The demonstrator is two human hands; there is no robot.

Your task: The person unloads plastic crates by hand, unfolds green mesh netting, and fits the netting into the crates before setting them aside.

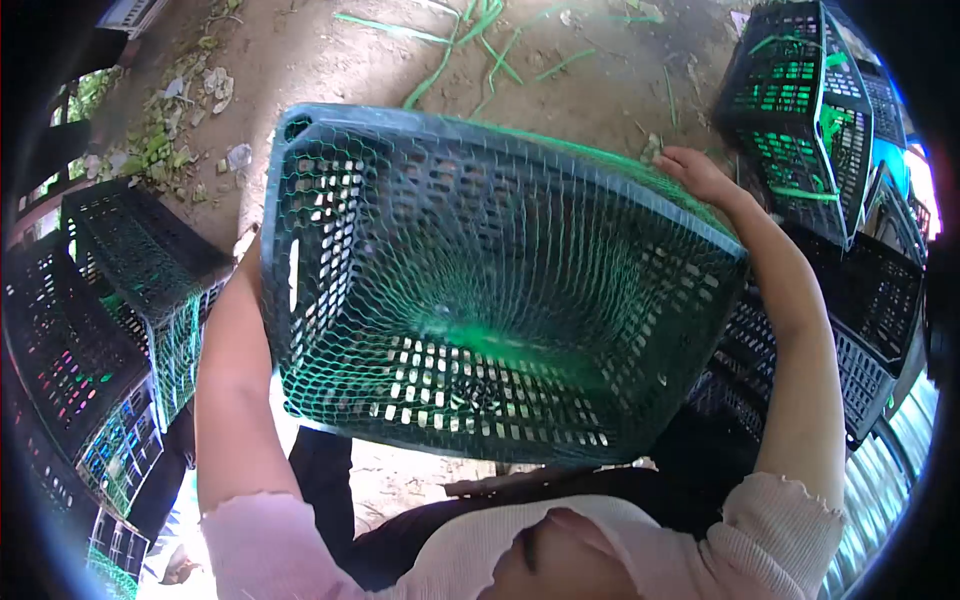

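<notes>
A large dark plastic crate (500, 395) with slotted walls fills the middle of the view, tilted so its inside faces me. Green netting (480, 250) stretches over its opening and gathers toward the centre. My right hand (695, 175) is at the upper right rim, with its fingers reaching past the netting at the far side; what they grip there is hard to make out. At the left side of the crate my left hand (247, 245) is mostly hidden behind the wall, and its fingers cannot be seen clearly.
Dark crates with green netting stand at the left (150, 250) and more are stacked at the right (790, 110). Green strips (440, 70) lie on the dirt ground (320, 60). Leaves and litter (160, 140) are at the upper left. Corrugated sheeting (880, 500) shows at the lower right.
</notes>
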